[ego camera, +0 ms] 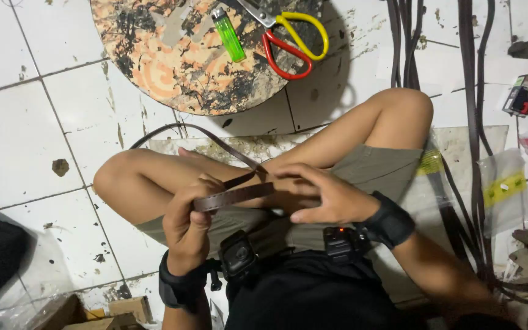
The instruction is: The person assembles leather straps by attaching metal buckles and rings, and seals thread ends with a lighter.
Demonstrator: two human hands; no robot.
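The left hand [187,220] pinched the punched brown leather strap [233,197], the right hand [325,195] lay loosely open at its three-o'clock end, where it could have slipped free.

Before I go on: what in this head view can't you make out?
- Strap end: hidden inside left hand.
- Right hand fingertips: curled under, so contact with the strap is unclear.
- Scissors blades: cut off by the top edge.
- Small box at right: too small to identify.

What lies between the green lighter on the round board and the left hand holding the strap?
In the head view, between the lighter and the left hand lie board, stained tile, the strap's loop and the left knee.
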